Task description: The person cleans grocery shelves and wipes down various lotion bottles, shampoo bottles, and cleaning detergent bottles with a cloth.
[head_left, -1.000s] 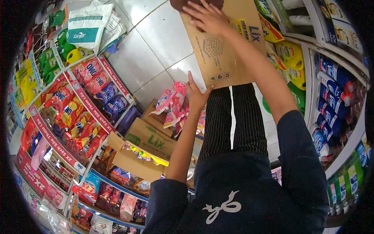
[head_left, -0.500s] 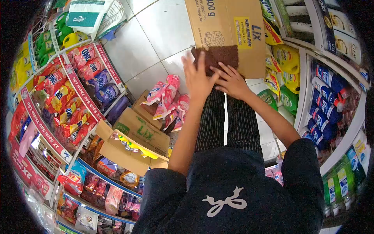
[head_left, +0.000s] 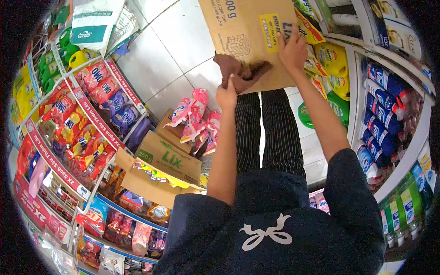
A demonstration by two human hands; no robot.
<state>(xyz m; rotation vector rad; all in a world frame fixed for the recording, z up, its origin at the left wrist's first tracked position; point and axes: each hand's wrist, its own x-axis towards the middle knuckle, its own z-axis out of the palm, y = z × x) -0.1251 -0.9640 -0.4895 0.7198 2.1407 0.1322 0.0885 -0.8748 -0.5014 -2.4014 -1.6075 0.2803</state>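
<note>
A large cardboard box (head_left: 247, 27) with Lix print lies in front of me. A brown cloth (head_left: 236, 73) is bunched up on its near edge. My left hand (head_left: 227, 94) is closed on the near left part of the cloth, thumb up. My right hand (head_left: 293, 50) rests on the box's printed face to the right, over the Lix lettering, its fingers apart and holding nothing.
Pink packets (head_left: 196, 114) and an open Lix carton (head_left: 167, 158) are at the left of my legs. Shelves of OMO packets (head_left: 98, 75) stand left; blue bottles (head_left: 380, 121) fill the right shelf. A Cargill sack (head_left: 94, 27) lies upper left.
The cloth went from spread flat to bunched. My left hand moved down and closed on it, and my right hand moved up and right off it onto the box.
</note>
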